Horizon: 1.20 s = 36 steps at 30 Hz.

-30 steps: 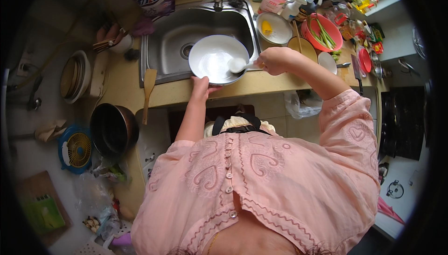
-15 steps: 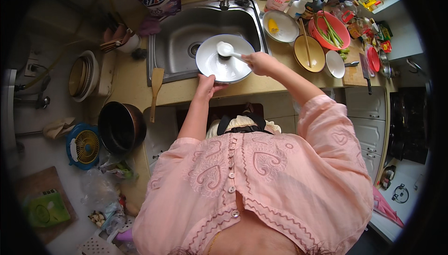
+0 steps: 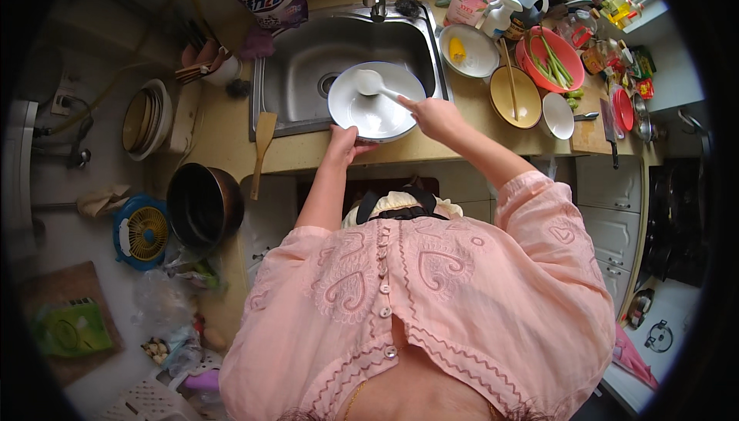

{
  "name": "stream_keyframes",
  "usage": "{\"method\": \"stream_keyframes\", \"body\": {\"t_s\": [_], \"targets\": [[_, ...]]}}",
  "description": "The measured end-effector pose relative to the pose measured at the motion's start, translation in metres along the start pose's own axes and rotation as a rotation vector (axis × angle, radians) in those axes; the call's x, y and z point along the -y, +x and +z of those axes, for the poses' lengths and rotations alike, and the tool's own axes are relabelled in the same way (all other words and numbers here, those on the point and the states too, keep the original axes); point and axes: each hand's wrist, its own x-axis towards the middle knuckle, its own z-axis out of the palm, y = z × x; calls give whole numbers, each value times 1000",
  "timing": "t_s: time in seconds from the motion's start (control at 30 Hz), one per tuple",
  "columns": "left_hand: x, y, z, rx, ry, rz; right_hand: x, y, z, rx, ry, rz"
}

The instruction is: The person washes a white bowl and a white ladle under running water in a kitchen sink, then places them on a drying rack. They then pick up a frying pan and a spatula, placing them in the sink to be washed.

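A white bowl with a blue rim [image 3: 362, 122] is held over the front edge of the steel sink [image 3: 300, 59]. My left hand [image 3: 348, 144] grips its near left side, thumb at the rim and fingers beneath. In my right hand [image 3: 433, 117] is the handle of a white spoon [image 3: 369, 82], its rounded head inside the bowl toward the far side. The bowl's inner wall looks shiny; I cannot make out what little may lie in it. Left of the sink, a wooden spatula [image 3: 263, 144] lies across the counter's front edge.
Right of the sink stand a white bowl with a yellow piece [image 3: 471, 63], a yellow bowl with chopsticks [image 3: 514, 105], a red basin of green stalks [image 3: 566, 75] and a small white bowl [image 3: 557, 115]. A knife [image 3: 608, 132] lies on the cutting board. A dark pot [image 3: 204, 209] sits left.
The spoon's head has shifted slightly within the bowl. The whole view has moved a little, while both hands keep their hold.
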Motion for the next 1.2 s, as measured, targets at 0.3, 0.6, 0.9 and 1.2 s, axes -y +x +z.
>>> {"method": "stream_keyframes", "body": {"t_s": [0.3,0.6,0.9,1.2], "targets": [[6,0,4,-19,-22,54,-4,40,26,-211,-35,104],[13,5,-1,-16,-42,82,-32,-45,-21,-37,-275,97],[15,0,0,16,-33,89,3,-39,9,67,-14,75],[13,11,-2,9,-38,58,-2,-6,-18,166,100,176]]}}
